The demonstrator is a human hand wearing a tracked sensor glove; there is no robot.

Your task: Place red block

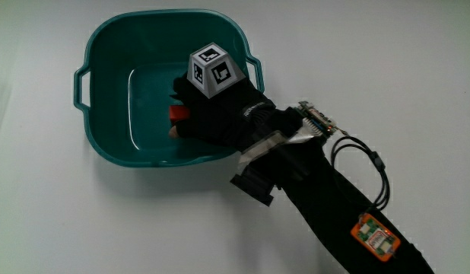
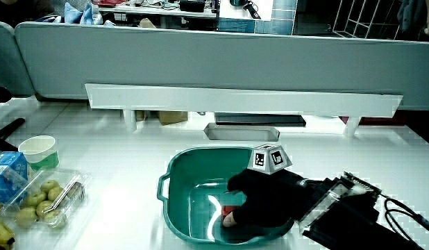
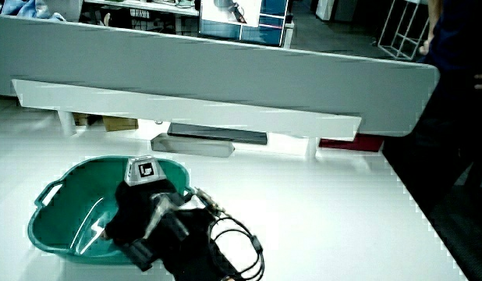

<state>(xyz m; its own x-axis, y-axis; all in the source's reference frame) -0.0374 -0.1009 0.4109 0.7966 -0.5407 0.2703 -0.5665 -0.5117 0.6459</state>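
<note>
A teal plastic tub (image 1: 106, 46) with two handles stands on the white table, seen also in both side views (image 2: 174, 173) (image 3: 62, 195). The gloved hand (image 1: 212, 110) reaches down into the tub, its patterned cube (image 1: 214, 70) on top. A small red block (image 1: 178, 113) shows at the fingertips, low inside the tub near its floor; a side view shows the red block (image 2: 230, 209) under the curled fingers. The fingers are closed around the block. From the other side the hand (image 3: 143, 207) hides the block.
In a side view a white cup (image 2: 38, 149), a blue carton (image 2: 6, 173) and a clear box of green fruit (image 2: 51, 198) stand near the table's edge beside the tub. A grey tray (image 2: 241, 131) lies under a long white shelf (image 2: 242, 101) near the partition.
</note>
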